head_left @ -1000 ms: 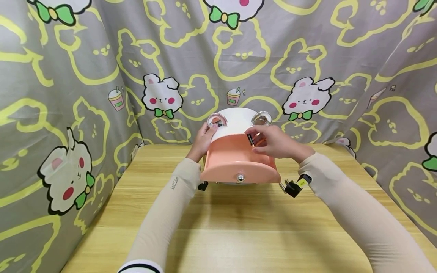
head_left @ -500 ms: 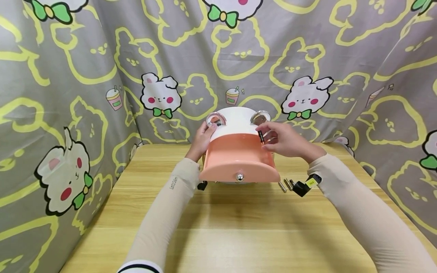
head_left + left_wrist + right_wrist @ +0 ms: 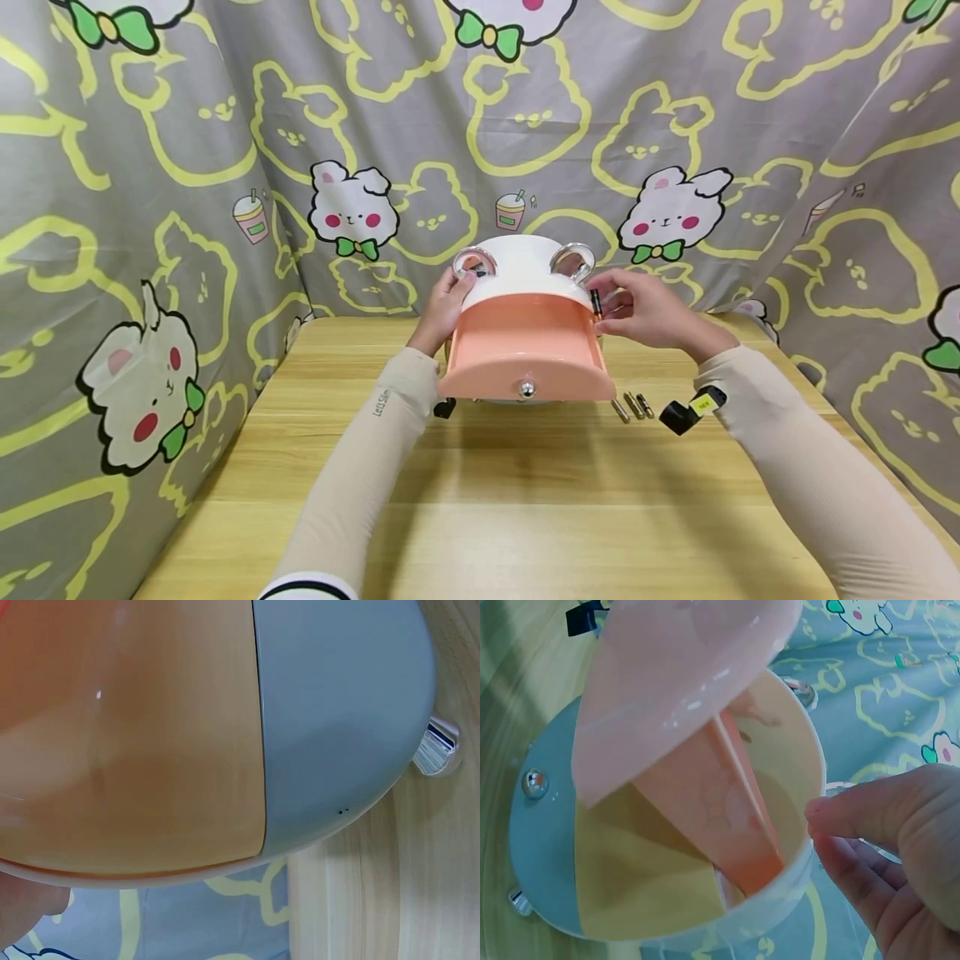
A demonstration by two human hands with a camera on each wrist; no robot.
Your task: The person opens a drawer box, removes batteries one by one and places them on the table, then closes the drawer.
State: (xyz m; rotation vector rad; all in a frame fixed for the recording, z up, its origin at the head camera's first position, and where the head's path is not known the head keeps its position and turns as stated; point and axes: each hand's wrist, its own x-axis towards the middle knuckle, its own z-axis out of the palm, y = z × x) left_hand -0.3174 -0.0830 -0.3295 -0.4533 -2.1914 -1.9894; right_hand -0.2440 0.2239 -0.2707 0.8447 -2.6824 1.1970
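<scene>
A rounded white storage box [image 3: 522,265] with a peach drawer [image 3: 525,329] stands on the table. Its drawer is pulled out, showing a bare inside and a silver ball knob. My left hand [image 3: 442,310] grips the box's left side by the chrome ring ear, thumb on top and most fingers hidden. By the box's right rim, my right hand [image 3: 637,304] pinches a small black cylinder with a copper-coloured end, like a battery [image 3: 596,302], between thumb and fingers. The right wrist view has the thumb and fingertips right at the rim.
Several small metallic cylinders [image 3: 633,407] lie on the wooden table [image 3: 525,500] right of the box. Black camera mounts sit at both wrists, the right one [image 3: 690,408] with a yellow label. A patterned curtain [image 3: 525,117] closes off the back and sides.
My right hand has moved right with the battery, from over the open drawer to beside the box's right edge. The left hand and the box have stayed in place.
</scene>
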